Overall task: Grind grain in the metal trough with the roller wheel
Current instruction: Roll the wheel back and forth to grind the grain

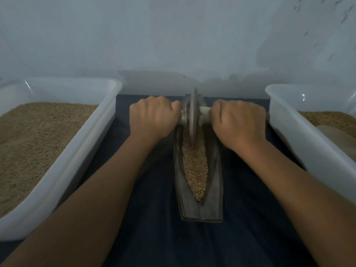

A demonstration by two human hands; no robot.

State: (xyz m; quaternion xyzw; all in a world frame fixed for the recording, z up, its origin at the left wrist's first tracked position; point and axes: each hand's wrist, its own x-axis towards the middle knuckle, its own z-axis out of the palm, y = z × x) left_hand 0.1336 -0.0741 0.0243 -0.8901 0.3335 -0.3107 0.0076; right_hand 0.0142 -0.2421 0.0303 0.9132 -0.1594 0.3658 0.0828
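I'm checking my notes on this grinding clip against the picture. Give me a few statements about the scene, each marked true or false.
1. Both hands grip the axle of the roller wheel, the left hand on one side and the right hand on the other. True.
2. The wheel stands at the near end of the metal trough. False: it stands at the far end.
3. Grain lies in the trough's channel. True.
4. The left tub holds water. False: it holds brown grain.
5. The trough rests on a dark cloth. True.
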